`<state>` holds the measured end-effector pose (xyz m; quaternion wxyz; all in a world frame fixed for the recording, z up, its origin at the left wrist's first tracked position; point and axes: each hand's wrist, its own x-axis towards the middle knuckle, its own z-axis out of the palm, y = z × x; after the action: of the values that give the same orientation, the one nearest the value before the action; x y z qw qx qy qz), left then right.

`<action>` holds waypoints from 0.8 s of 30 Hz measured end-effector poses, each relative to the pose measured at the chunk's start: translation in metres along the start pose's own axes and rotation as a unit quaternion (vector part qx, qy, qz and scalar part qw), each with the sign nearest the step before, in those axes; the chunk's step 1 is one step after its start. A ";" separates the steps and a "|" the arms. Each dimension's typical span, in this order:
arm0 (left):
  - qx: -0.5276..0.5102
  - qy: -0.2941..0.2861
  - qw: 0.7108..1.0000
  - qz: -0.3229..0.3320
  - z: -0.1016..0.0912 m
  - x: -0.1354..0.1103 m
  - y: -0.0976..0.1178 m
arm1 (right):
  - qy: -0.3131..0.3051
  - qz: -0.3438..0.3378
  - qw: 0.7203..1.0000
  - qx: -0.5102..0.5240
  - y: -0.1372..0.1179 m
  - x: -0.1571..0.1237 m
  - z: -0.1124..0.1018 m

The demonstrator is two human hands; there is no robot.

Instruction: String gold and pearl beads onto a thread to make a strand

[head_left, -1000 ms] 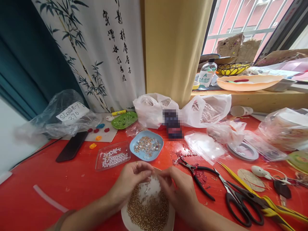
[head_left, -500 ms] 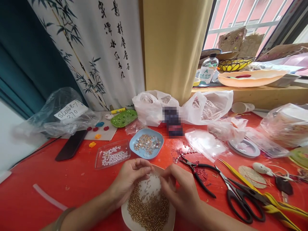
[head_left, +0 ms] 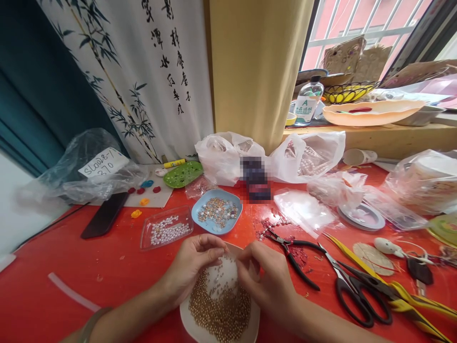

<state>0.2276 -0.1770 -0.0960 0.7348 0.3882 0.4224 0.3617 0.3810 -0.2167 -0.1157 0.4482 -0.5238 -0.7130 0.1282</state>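
Observation:
A white dish (head_left: 250, 328) heaped with small gold beads (head_left: 221, 312) sits at the near edge of the red table (head_left: 107, 271). My left hand (head_left: 194, 267) hovers over the dish's far rim with thumb and fingers pinched together. My right hand (head_left: 266, 278) faces it, also pinched, fingertips almost meeting the left. Whatever the fingers hold is too small to make out. Just beyond lie a blue dish (head_left: 200, 219) of mixed beads and a clear tray (head_left: 146, 240) of white pearls.
Black pliers (head_left: 296, 259), black scissors (head_left: 353, 290) and yellow tweezers (head_left: 410, 305) lie to the right. Plastic bags (head_left: 310, 159) crowd the back. A black phone (head_left: 105, 214), a green dish (head_left: 183, 174) and a labelled bag (head_left: 89, 166) sit at the left.
Both hands stay pinched above the gold beads, shifting only slightly. The view has tilted a little, so the table's things sit a bit higher in frame.

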 end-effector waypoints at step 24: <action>0.016 0.020 1.000 0.009 0.000 0.000 -0.001 | 0.037 0.010 0.999 0.000 0.000 0.001 0.002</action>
<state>0.2280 -0.1777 -0.0962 0.7165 0.3965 0.4391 0.3696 0.3794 -0.2156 -0.1164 0.4728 -0.5352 -0.6907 0.1135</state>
